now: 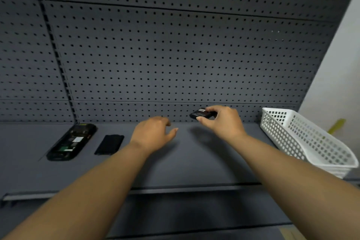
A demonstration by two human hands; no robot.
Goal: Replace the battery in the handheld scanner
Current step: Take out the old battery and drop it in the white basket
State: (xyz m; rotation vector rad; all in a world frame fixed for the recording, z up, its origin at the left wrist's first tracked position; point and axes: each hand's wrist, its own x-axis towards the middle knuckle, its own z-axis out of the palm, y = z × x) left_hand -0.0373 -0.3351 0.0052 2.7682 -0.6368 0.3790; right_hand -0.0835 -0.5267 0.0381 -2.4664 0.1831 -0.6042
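Both forearms are bare to the frame's lower edge; left hand point(153, 132) and right hand point(224, 121) ungloved.

- One view only: head-worn wide-angle camera, facing forward and down.
- Looks along both forearms onto grey shelf point(194, 161); pegboard back wall point(175, 54) fills far field.
- Close range; white basket point(311, 142) at right edge; frame edges bowed.

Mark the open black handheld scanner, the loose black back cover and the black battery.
Open black handheld scanner point(71, 142), head view, exposed compartment.
Loose black back cover point(109, 144), head view, centre.
Black battery point(200, 114), head view, labelled face.
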